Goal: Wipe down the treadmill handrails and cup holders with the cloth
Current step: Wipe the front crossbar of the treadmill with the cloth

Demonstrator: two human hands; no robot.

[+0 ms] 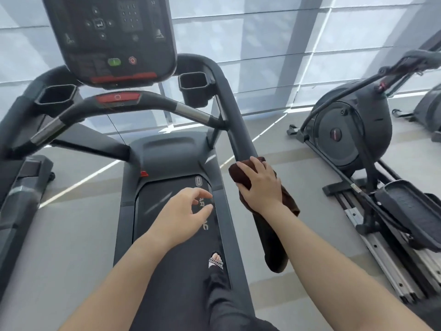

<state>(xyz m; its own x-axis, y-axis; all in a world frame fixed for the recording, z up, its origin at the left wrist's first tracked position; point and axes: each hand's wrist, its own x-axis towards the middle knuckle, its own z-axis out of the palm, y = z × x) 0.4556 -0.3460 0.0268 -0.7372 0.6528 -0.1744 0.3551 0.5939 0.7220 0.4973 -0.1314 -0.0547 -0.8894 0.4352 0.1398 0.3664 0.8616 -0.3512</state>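
Observation:
I stand on a dark grey treadmill. Its right handrail (235, 125) runs from the console down toward me. My right hand (261, 185) presses a dark brown cloth (239, 174) around this rail, about halfway along it. My left hand (183, 215) hovers over the belt, fingers apart, holding nothing. Two square cup holders flank the console: the left cup holder (56, 94) and the right cup holder (193, 82). The left handrail (14, 120) curves down at the left edge. A front crossbar (133, 101) with a red stop button spans between the rails.
The console (109, 39) hangs above the crossbar. The belt (167, 235) lies below, with my sandalled foot (216, 260) on its right side. An elliptical trainer (353, 134) stands on the grey floor to the right. Window blinds fill the background.

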